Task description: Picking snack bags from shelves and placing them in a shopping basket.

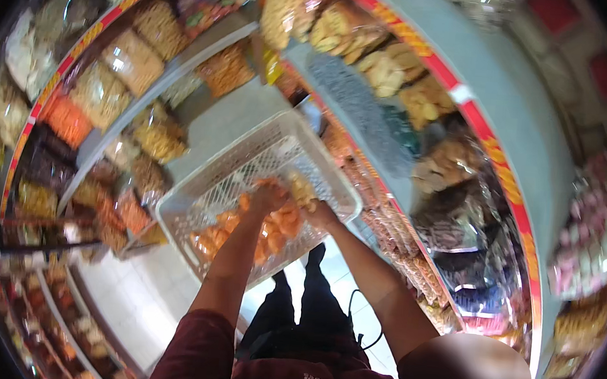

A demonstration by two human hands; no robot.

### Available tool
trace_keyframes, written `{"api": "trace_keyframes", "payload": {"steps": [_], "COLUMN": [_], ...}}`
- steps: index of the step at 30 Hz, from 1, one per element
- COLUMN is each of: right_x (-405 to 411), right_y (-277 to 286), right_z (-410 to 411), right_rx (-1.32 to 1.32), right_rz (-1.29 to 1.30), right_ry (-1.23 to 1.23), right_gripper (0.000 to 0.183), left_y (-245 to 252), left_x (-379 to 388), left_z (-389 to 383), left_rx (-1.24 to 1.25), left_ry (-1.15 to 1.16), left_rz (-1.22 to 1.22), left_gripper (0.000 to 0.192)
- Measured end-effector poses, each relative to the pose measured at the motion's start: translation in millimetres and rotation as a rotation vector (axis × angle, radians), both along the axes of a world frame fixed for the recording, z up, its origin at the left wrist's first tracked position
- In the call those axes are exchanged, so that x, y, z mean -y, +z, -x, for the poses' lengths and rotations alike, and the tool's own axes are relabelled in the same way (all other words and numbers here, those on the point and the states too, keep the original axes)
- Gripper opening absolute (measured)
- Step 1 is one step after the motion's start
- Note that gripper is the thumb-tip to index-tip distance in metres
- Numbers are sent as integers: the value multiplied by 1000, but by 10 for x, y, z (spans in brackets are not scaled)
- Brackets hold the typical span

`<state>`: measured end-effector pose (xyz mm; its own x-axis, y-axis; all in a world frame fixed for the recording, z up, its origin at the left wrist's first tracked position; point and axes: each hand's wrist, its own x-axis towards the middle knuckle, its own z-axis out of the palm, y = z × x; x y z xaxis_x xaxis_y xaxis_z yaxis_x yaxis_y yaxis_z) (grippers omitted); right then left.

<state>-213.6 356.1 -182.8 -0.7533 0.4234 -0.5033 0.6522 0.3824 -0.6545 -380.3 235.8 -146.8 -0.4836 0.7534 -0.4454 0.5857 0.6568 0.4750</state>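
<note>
A white plastic crate (pixel 282 120) with lattice walls stands in front of me, tilted in the view. Inside it lie several clear packets of orange food (pixel 215 240), heaped toward the near left side. My left hand (pixel 269 198) is in the crate with its fingers curled on an orange packet (pixel 282 221). Close beside it, my right hand (pixel 321 215) grips the lower end of a pale yellow packet (pixel 299 187). Motion blur and the hands hide the fingertips and parts of both packets.
Curved-looking shelves with red and yellow edging (pixel 460 95) flank the crate, holding many bagged snacks (pixel 101 90). Black bags (pixel 458 219) sit at right. Below is a white tiled floor (pixel 131 299); a thin black cable (pixel 352 302) hangs by my leg.
</note>
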Motion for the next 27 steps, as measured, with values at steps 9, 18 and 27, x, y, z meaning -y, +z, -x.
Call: {"api": "trace_keyframes", "payload": {"steps": [9,18,27], "right_x": [-29,-173,-892], "right_y": [1587,4264,5058], "right_z": [-342,-1445,-2636], "right_rx": [-609,-1172,-1308], "right_rz": [-359,-1023,-1323], "right_ry": [-304,-668,-1129], "right_gripper": [41,9,21], "left_y": [1010,3294,4805], "left_x": [-377,-1567,-2186], "left_z": [26,-678,-2103], "left_rx": [-110,-220,3], "left_ry": [69,248,-325], "left_rz": [-440,-1541,-1725], "left_gripper": [22,15,13]}}
